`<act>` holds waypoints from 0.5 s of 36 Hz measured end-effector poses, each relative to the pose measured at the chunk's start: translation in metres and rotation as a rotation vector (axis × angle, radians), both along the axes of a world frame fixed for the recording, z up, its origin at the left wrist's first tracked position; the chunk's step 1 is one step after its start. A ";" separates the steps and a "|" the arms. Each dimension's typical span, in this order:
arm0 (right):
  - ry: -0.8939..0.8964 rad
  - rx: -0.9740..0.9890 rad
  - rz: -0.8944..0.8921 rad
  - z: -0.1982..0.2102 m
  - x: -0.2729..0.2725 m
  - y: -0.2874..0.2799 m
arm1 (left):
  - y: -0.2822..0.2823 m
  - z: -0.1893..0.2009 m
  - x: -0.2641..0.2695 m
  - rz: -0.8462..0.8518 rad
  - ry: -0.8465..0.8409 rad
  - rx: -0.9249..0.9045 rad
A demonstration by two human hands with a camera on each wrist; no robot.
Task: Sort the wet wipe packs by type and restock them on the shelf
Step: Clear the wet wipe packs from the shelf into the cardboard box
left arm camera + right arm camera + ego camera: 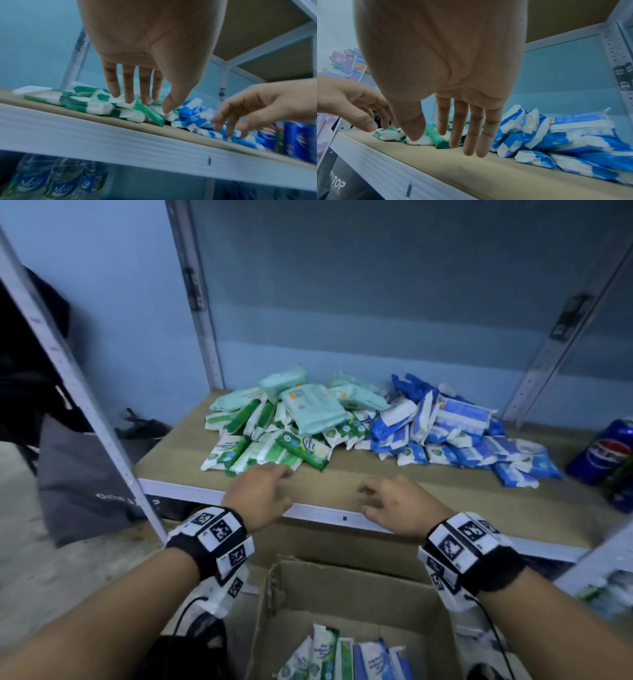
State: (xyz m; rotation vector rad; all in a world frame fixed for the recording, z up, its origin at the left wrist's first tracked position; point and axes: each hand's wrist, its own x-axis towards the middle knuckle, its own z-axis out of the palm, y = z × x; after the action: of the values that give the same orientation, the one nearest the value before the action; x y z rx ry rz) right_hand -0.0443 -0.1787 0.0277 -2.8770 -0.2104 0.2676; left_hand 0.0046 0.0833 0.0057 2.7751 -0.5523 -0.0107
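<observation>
On the shelf board (342,477) lie a heap of green-and-white wipe packs (263,446), larger mint packs (308,405) on top, and blue-and-white packs (455,440) to the right. My left hand (263,491) hovers empty over the shelf's front edge, fingers straight, just short of the green packs (96,106). Empty too, my right hand (394,498) hangs over the bare board, fingers relaxed, left of the blue packs (556,143). More green and blue packs (346,655) stand in a cardboard box (363,590) below.
Blue drink cans (606,450) stand at the shelf's right end. Metal uprights (202,302) frame the bay. Water bottles (56,182) sit on the shelf below. A grey bag (82,484) lies on the floor at the left.
</observation>
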 end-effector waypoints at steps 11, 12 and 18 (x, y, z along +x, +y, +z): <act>-0.052 -0.006 0.100 -0.014 0.059 0.060 | 0.029 -0.033 0.023 0.142 -0.090 -0.143; -0.059 0.000 0.098 -0.015 0.067 0.065 | 0.030 -0.035 0.026 0.144 -0.086 -0.148; -0.014 -0.037 0.079 -0.026 0.100 0.092 | 0.036 -0.048 0.035 0.132 -0.093 -0.078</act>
State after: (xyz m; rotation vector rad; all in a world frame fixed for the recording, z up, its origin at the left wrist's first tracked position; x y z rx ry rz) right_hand 0.0559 -0.0866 0.0015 -2.9123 -0.3248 0.2687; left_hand 0.0400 0.1196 -0.0426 2.7404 -0.3818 0.1661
